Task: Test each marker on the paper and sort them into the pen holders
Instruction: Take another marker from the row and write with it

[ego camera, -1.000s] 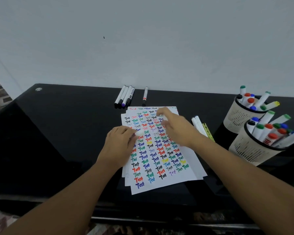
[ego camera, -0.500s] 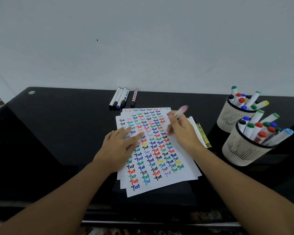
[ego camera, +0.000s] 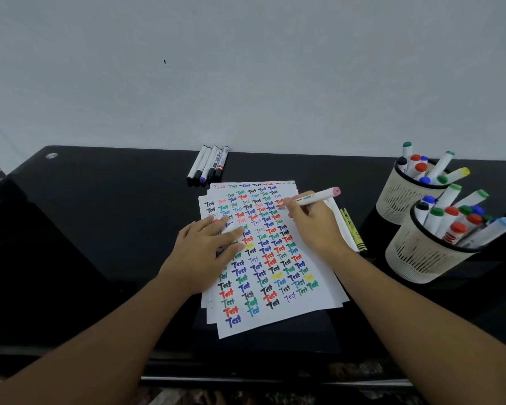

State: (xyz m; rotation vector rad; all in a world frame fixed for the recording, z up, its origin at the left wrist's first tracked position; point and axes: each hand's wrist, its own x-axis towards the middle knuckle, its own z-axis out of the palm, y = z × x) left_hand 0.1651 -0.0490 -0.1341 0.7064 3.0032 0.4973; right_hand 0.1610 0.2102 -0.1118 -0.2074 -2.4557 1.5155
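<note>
Right hand (ego camera: 316, 226) gripping pink-ended marker (ego camera: 313, 198), tip touching upper right of paper (ego camera: 313, 299) lying on black desk (ego camera: 100, 217). Left hand (ego camera: 208, 249) lying flat, fingers straight, pressing paper's left side. Two pen holders (ego camera: 421, 258) standing at right, holding markers.

Glossy black table (ego camera: 100, 229) – matt white paper (ego camera: 319, 290), slotted plastic pen holders (ego camera: 412, 258).

The tip of the pink marker (ego camera: 316, 198) is hidden by the right hand (ego camera: 316, 226). A white cap under the left hand (ego camera: 208, 247) is mostly covered.
</note>
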